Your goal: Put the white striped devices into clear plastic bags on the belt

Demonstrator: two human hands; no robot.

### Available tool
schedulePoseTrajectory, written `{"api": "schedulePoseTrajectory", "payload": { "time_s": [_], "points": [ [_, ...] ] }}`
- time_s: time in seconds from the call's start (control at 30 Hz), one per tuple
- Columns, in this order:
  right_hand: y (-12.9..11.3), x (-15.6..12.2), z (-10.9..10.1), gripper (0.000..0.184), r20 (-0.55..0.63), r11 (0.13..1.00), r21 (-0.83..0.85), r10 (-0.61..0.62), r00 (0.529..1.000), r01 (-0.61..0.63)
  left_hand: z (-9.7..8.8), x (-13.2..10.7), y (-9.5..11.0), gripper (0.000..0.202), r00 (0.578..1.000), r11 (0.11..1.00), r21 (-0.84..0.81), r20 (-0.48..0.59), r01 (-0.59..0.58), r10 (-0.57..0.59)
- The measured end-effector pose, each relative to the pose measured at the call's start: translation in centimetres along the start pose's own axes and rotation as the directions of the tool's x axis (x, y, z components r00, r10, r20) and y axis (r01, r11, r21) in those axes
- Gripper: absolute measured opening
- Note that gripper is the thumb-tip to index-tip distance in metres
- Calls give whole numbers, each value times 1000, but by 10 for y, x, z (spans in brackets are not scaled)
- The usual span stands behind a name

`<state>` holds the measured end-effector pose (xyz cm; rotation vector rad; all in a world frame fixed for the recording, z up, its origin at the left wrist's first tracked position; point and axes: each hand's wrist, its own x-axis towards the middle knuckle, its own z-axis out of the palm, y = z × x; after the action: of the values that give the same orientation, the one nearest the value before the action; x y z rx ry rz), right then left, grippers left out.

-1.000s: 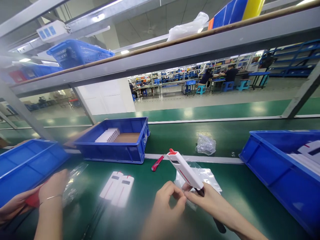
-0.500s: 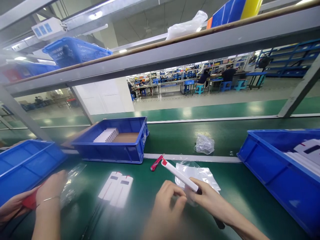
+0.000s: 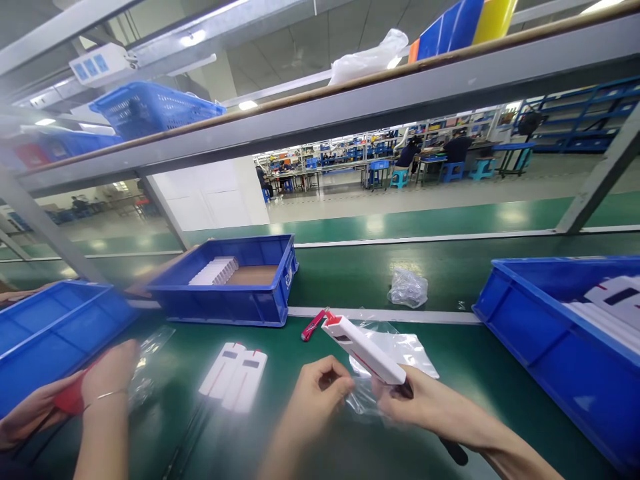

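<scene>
In my right hand (image 3: 413,400) is a slim white device (image 3: 367,350) with a red tip, a small dark window and a red line along its face. It tilts up to the left; a black part shows at its lower end. A clear plastic bag (image 3: 363,400) hangs below it, between my hands. My left hand (image 3: 323,390) is closed, thumb and forefinger pinched at the bag's edge. Beyond the device lie flat clear bags (image 3: 415,353). Two similar white devices (image 3: 245,380) with dark cords lie side by side to the left.
A red box cutter (image 3: 313,325) lies near the blue bin (image 3: 220,307) holding white pieces. Crumpled plastic (image 3: 409,288) sits farther back. Another blue bin (image 3: 545,353) with white devices stands right. At left, a co-worker's hands (image 3: 107,373) hold something red beside a blue bin (image 3: 50,320).
The white device has turned so its face with the window shows. My left hand has drawn slightly left, its fingers now pinched. More of the clear bag shows between my hands.
</scene>
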<state>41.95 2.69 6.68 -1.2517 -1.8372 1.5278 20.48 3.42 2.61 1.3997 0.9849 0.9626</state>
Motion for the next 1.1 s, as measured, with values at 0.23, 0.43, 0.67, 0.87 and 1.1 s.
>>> {"api": "schedulePoseTrajectory", "payload": {
  "time_s": [0.23,0.43,0.67,0.87,1.1],
  "points": [
    [-2,2,6,15,-13,1000,8,19,1000,-19,7,-4,7,16,1000,999,31,8,23,-24],
    [2,6,10,14,62,1000,6,-1,998,1,8,-3,5,13,999,997,69,-19,-44,45],
    [2,3,0,10,59,999,-38,17,998,-15,1,-4,7,13,1000,996,83,0,-10,10],
    [1,4,5,11,59,999,-34,21,998,-19,3,-4,12,15,998,994,106,-60,-13,20],
    [-12,-6,-2,24,3,993,-114,-20,1000,20,-6,0,2,30,999,999,-40,-36,22,-23]
  ]
}}
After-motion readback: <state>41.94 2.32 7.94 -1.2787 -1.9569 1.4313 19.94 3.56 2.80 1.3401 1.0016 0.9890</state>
